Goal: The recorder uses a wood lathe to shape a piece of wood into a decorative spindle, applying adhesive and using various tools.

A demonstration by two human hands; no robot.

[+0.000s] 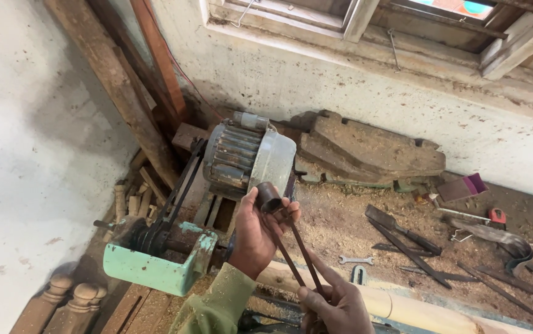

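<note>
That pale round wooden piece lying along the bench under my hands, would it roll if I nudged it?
Likely yes: the pale wooden cylinder looks smoothly rounded, so a sideways push could roll it. The sawdust on the bench may slow it. It looks solid and long, so probably stiff and fairly heavy.

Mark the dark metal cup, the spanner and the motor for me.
dark metal cup [270, 196], head view, on its side wall.
spanner [355, 260], head view, on its shank.
motor [236, 154], head view, on its ribbed casing.

Slim dark drive belt [296, 250], taut and slanted, looped round small dark pulley [269, 196], raised before grey ribbed motor
</note>
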